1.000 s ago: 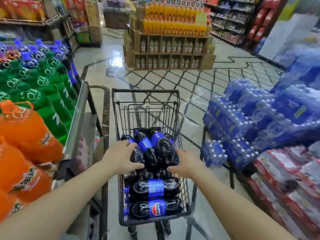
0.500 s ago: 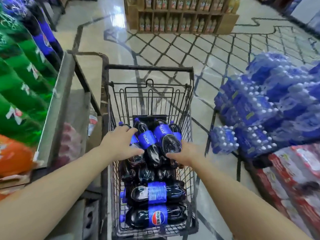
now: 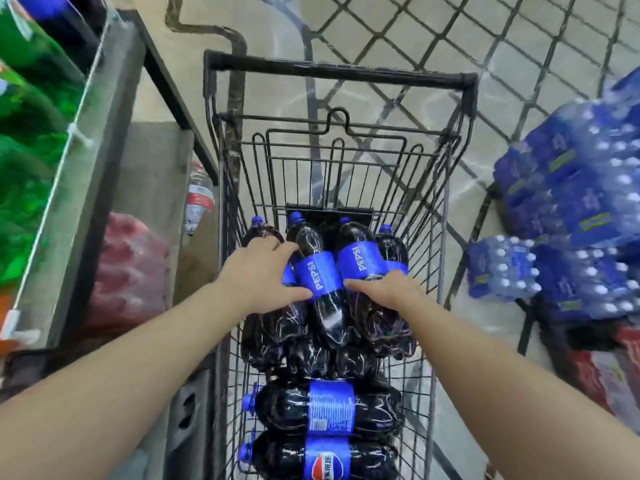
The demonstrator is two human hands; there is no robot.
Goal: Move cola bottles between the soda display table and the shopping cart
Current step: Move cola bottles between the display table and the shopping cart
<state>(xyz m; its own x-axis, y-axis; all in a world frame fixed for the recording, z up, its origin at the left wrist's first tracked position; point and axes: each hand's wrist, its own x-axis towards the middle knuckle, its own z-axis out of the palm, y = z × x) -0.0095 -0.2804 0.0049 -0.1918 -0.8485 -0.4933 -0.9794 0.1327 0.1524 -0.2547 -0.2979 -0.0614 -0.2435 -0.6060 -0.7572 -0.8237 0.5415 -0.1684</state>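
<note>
In the shopping cart [image 3: 221,188], both hands have settled lower onto the upper row of Pepsi bottles [image 3: 317,271]: left hand [image 3: 261,275] gripping two, right hand [image 3: 388,289] pressing a third, so a lift toward the counter [image 3: 86,168] looks imminent.

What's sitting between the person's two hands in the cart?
In the head view, one cola bottle with a blue Pepsi label lies between the left hand and the right hand, cap pointing away.
</note>
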